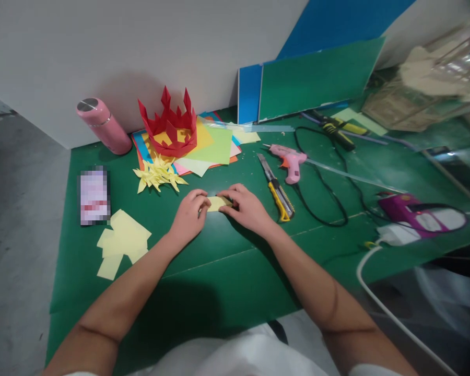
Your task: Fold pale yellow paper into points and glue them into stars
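A small yellow piece of paper (216,203) lies between my two hands, just above the green tabletop. Its left end is gripped by the fingers of my left hand (191,215). The thumb and fingers of my right hand (245,209) close on its other end, covering part of it. Behind my left hand rests a cluster of folded yellow paper pieces (159,173). Flat yellow paper pieces (123,240) overlap in a loose pile at the left. To the right of my right hand lies a yellow utility knife (277,190).
A red paper crown (171,130) sits on coloured sheets (219,146). A pink bottle (105,128) and a phone (94,196) are at left. Right are a pink glue gun (292,161) with its black cable, pliers (337,133) and a purple power strip (407,213).
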{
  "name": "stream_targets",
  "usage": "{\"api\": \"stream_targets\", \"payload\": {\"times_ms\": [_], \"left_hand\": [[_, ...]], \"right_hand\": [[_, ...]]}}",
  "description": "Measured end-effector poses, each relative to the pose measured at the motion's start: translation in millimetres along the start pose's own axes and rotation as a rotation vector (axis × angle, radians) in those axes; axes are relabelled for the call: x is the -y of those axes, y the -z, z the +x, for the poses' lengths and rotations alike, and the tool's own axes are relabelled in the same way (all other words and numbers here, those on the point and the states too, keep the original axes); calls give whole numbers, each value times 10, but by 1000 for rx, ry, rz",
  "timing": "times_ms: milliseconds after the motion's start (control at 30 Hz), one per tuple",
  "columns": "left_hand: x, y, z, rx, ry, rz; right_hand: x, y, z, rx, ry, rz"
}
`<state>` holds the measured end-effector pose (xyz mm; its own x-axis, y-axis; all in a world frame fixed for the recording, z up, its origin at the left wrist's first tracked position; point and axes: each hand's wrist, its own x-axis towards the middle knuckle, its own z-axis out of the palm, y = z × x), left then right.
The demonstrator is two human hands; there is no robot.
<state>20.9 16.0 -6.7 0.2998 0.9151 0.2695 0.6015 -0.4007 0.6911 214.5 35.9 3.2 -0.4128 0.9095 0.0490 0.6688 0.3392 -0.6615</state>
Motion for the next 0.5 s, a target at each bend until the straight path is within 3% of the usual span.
{"api": "stream_targets", "payload": {"times_ms": [300,500], "left_hand": [[-17,10,10,17,-27,44],[-12,-15,1,-15,-45,40]], "right_hand": [[-18,57,-4,21,35,67],[-37,-45,-1,-120,12,52]]}}
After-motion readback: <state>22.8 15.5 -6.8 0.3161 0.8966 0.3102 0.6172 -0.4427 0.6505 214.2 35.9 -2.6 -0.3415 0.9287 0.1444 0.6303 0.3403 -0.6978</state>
